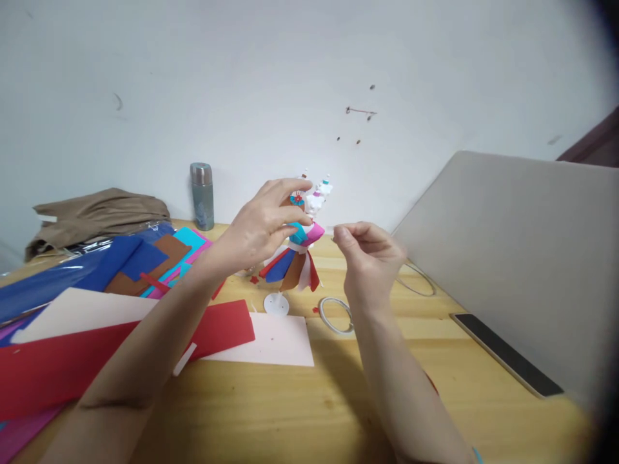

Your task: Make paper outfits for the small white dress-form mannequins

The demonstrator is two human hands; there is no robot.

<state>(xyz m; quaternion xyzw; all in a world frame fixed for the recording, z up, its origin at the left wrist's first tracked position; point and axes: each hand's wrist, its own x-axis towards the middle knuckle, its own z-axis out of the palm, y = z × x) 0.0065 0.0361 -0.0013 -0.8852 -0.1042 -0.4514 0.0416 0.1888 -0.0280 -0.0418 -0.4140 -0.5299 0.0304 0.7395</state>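
Note:
A small doll-like figure (300, 248) stands upright on a round white base (276, 304). Its top is blue and pink, and its skirt is made of red, blue, brown and white strips. White tufted pieces (315, 203) rise beside its head. My left hand (265, 222) is at the figure's head and upper body, fingers apart and curved around it; no held object shows. To the right of the figure, my right hand (370, 258) has thumb and forefinger pinched together. What lies between those fingertips is too small to make out.
Coloured sheets (227, 325) cover the table's left side, with folded brown cloth (106, 216) behind. A flask (202, 196) stands by the wall. A tape ring (336, 316) lies near the base. A grey panel (522, 258) and a phone (507, 353) are at the right.

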